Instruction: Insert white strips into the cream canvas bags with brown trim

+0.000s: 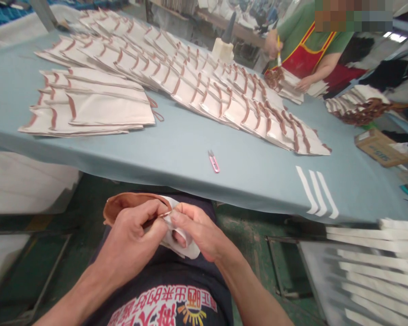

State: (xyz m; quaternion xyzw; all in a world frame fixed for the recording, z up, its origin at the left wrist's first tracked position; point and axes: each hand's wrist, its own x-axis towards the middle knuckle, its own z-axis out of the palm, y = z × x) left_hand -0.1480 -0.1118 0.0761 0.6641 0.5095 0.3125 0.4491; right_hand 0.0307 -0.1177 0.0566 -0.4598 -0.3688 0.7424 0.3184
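Observation:
Over my lap, both hands pinch the edge of a white and brown cloth bag (132, 199). My left hand (139, 231) is closed on its brown edge, thumb against the fingers. Close beside it, my right hand (197, 228) pinches the same edge, and white fabric curls below its fingers. The exact spot between the fingertips is too small to make out. Pink thread snips (214, 162) lie on the blue-covered table (177, 154), beyond my hands and apart from them.
Long overlapping rows of white cloth pieces with brown trim (190, 86) cover the table; a smaller stack (102, 104) lies left. Across the table, a person in a red apron (302, 59) handles similar pieces. A cardboard box (381, 147) stands right. White strips (381, 271) hang lower right.

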